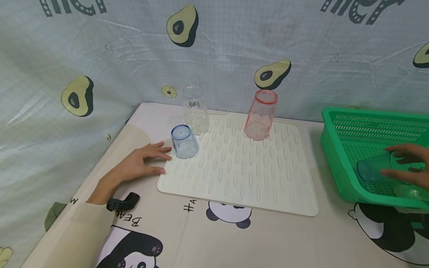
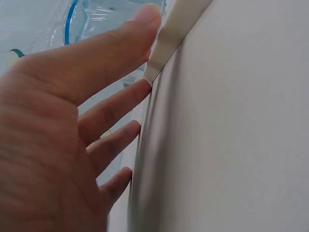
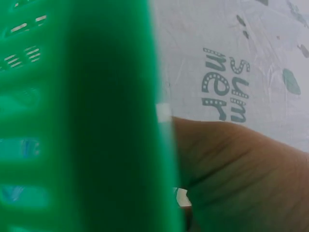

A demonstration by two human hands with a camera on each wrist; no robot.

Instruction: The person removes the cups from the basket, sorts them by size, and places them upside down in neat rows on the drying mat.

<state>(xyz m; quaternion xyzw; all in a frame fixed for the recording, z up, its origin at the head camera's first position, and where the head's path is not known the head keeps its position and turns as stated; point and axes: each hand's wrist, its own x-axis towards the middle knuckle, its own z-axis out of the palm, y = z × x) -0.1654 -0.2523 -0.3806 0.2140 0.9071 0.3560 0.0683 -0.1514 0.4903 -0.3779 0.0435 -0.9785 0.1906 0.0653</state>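
Observation:
At the left edge of a white ridged mat (image 1: 234, 178), my left hand (image 1: 142, 163) lies with its fingers spread and fingertips at the rim. Right by those fingers a small blue glass (image 1: 185, 143) stands upside down on the mat; part of it shows above the thumb in the left wrist view. My right hand (image 1: 410, 163) reaches inside a green basket (image 1: 338, 163), thumb and fingers round a blue glass (image 1: 370, 169) that lies on its side. In the right wrist view the basket wall hides the fingers, leaving part of the hand (image 3: 236, 169) visible.
A tall clear glass (image 1: 197, 115) is at the mat's back left corner, and a pink glass (image 1: 259, 119) stands at its back right. Another clear glass (image 1: 410, 191) lies in the basket. A patterned cloth (image 1: 218, 59) hangs behind the table.

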